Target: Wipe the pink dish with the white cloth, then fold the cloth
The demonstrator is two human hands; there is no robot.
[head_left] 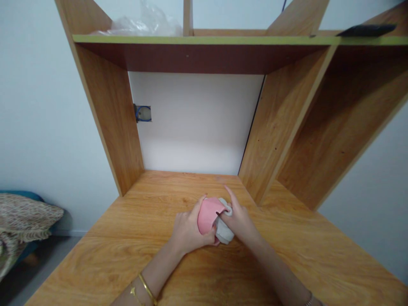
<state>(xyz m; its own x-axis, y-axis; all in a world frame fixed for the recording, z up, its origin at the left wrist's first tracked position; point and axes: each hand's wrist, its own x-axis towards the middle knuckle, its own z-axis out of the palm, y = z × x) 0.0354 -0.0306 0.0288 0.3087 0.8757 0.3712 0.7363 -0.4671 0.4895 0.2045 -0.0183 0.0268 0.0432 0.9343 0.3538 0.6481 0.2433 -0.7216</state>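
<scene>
Both my hands meet over the middle of a wooden desk (pixel 127 255). My left hand (pixel 186 231) is closed round a small pink cloth piece (pixel 207 216), thumb and fingers wrapped on its left side. My right hand (pixel 240 221) pinches a grey-white cloth piece (pixel 225 233) that lies against the pink one, with the index finger stretched forward. The two pieces seem rolled or tucked together; I cannot tell how. Gold bangles ring my left wrist (pixel 145 291).
A wooden hutch rises behind the desk, with side panels (pixel 111 119) and a shelf (pixel 204 40) overhead. Crumpled clear plastic (pixel 143 23) lies on the shelf at left, a dark flat object (pixel 366 29) at right. A patterned fabric (pixel 22 221) sits low at far left.
</scene>
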